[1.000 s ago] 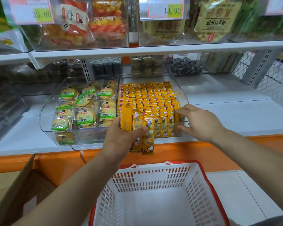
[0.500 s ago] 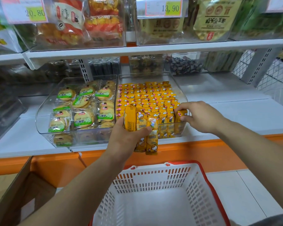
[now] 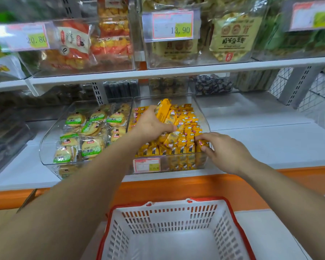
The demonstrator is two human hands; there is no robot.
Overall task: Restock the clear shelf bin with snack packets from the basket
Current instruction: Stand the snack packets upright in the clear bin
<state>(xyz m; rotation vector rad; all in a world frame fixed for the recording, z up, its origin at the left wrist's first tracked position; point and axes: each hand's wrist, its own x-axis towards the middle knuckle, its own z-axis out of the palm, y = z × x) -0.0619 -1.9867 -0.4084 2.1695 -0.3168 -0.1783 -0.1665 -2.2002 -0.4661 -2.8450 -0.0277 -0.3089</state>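
1. Shelf [image 3: 251, 147]: white deck with an orange front edge, carrying two clear bins side by side. Upper tier held bagged snacks behind price tags; not part of this job.
2. Basket [image 3: 176, 218]: white with a red rim, below the shelf edge. The visible floor of it was bare, no packets showing. Judged: the source was used up, bar whatever sat outside the view.
3. Clear shelf bin [image 3: 203, 117]: right of the two bins, packed with yellow snack packets [image 3: 188, 128] standing in rows from the back wall to the front lip. Looked close to full. A small price label was on its front face.
4. Neighbouring bin [image 3: 51, 139]: round green-label biscuit packs, loosely piled, untouched by either hand.
5. Left hand [image 3: 150, 124]: closed around a fanned bundle of yellow packets [image 3: 163, 109], held over the rear-left part of the target bin, above the rows and not yet seated.
6. Right hand [image 3: 225, 149]: fingers half curled on the front-right packets at the bin's lip, pressing or steadying them; gripping nothing that I could see.
7. Status, judged: last bundle going in. Left to do: seat it in a row and square up the front.
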